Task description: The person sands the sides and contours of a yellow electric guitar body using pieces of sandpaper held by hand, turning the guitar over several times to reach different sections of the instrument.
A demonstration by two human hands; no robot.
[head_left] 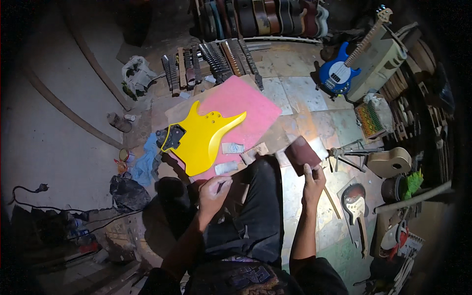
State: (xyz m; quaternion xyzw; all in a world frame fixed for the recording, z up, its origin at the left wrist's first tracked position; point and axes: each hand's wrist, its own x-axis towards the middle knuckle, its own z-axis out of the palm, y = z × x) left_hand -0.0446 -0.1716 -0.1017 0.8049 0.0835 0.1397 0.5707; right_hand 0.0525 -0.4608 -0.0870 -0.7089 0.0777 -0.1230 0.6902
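Observation:
My right hand (313,184) pinches a sheet of dark red-brown sandpaper (302,153) by its lower edge, thumb on top, to the right of my knee. Over my lap, my left hand (212,195) is closed with its fingers curled together; whatever may be in them is too small to make out. Ahead of it lies a bright yellow electric guitar body (199,135) with a dark cavity on its left side and several small holes near its far edge. It rests on a pink sheet (246,101), touched by neither hand. Two small pale folded pieces (232,148) lie beside it.
Several guitar necks (216,60) lie beyond the pink sheet, with a row of guitar bodies (268,17) behind. A blue electric guitar (339,73) leans at the far right. Nearer right are an acoustic body (391,163) and a small dark-and-cream guitar (355,204). A blue cloth (145,160) lies left.

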